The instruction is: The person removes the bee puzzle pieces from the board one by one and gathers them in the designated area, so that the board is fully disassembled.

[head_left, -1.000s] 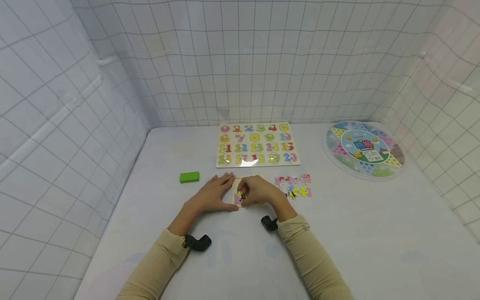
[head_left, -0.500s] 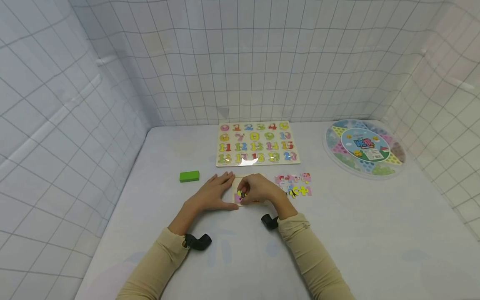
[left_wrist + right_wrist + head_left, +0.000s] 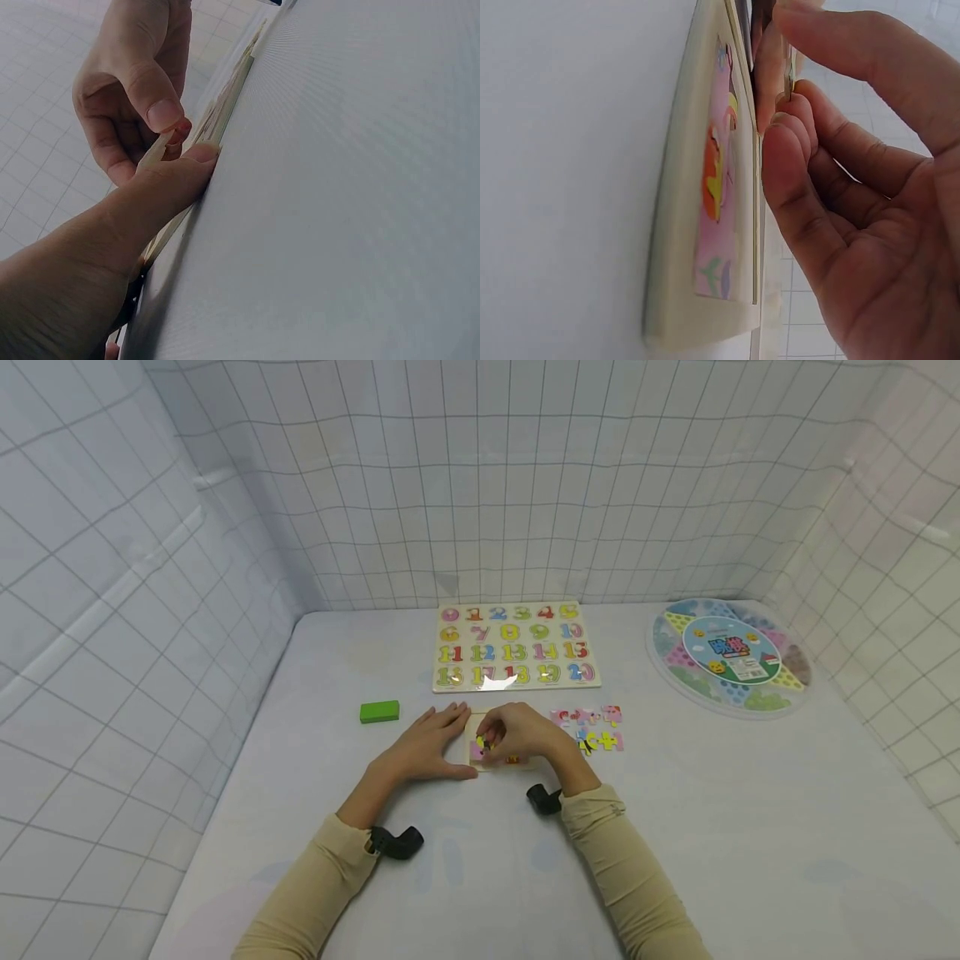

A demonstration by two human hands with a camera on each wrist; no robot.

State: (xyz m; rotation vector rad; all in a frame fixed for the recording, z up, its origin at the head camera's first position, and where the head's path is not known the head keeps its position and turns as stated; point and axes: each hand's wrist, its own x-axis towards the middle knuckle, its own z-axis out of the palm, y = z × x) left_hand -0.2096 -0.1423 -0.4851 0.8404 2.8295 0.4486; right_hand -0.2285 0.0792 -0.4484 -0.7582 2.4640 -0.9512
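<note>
My left hand [image 3: 425, 747] lies flat at the left of a small wooden jigsaw board, fingers spread and thumb along its front edge. In the left wrist view that thumb [image 3: 199, 154] touches the board's rim. My right hand [image 3: 521, 732] is over the board, pinching a thin puzzle piece [image 3: 789, 71] between thumb and fingers. The piece is tilted and seen edge-on in the right wrist view, just above the board [image 3: 679, 315]. Pink fitted pieces [image 3: 714, 180] with an orange and yellow picture line the board's near side. My right hand covers much of the board in the head view.
Loose puzzle pieces [image 3: 607, 741] lie in two rows right of the board. A wooden number board [image 3: 513, 647] lies behind it. A green block [image 3: 379, 712] sits at left, and a round clear game box [image 3: 729, 652] at back right. Grid-patterned curtain surrounds the table.
My right hand has lifted slightly and shifted a little up and right, showing more of the board's near row. It keeps its pinch on the puzzle piece. The left hand stays in place.
</note>
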